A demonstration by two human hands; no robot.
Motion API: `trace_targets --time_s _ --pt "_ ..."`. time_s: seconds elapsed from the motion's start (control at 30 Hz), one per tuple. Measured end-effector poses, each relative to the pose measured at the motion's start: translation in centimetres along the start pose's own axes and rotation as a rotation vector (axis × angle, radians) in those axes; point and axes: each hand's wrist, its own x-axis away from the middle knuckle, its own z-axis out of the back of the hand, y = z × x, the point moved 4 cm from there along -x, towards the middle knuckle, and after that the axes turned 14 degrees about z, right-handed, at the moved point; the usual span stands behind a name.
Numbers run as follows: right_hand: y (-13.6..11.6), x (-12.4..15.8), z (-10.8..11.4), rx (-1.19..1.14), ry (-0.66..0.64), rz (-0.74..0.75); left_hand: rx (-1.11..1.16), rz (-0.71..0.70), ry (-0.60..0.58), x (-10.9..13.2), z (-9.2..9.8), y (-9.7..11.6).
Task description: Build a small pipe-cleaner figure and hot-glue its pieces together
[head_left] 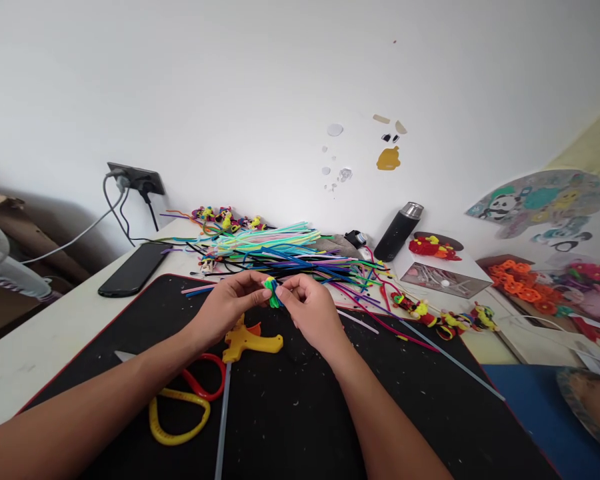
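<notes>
Head view: at the near edge, a pale glue stick [223, 420] is seen running up to a yellow glue gun [253, 343], which is laid on a black mat [290, 413]. Left of it, red-and-yellow-handled scissors [196, 387] are partly covered by the left forearm [100, 400].

Just beyond the gun, a small green-and-blue piece [274, 301] with a yellow top is held up over the mat, between the two hands. It is pinched at its left side by the left grip [230, 301], thumb and fingertips closed on it; its right side, where blue shows, is clasped by the fingertips of the right grip [310, 308]. The middle of the piece is left exposed between the thumbs, its lower end showing beneath them.

Farther off, a heaped pile of coloured pipe cleaners [265, 240] is spread over the white bench [25, 373], flanked by a dark phone [134, 270] on the left and small yellow-and-red figures [447, 320] on the right. Behind, a black flask [397, 233] is seen tilted beside a white box [445, 272], on which a red-and-yellow item [435, 248] is laid. A black socket strip [137, 178] is mounted on the wall [240, 100].
</notes>
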Motion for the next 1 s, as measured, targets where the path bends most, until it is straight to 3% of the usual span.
trace_targets --time_s 0.33,0.7,1.0 --pt "0.2 0.0 -0.1 -0.055 -0.013 0.015 0.033 -0.016 0.018 0.1 0.3 0.2" --pt "0.9 0.3 -1.5 -0.421 -0.194 -0.199 0.026 -0.049 0.026 -0.1 0.4 0.0" --pt "1.1 0.0 -1.1 -0.404 -0.142 -0.182 -0.093 -0.015 -0.007 -0.1 0.3 0.4"
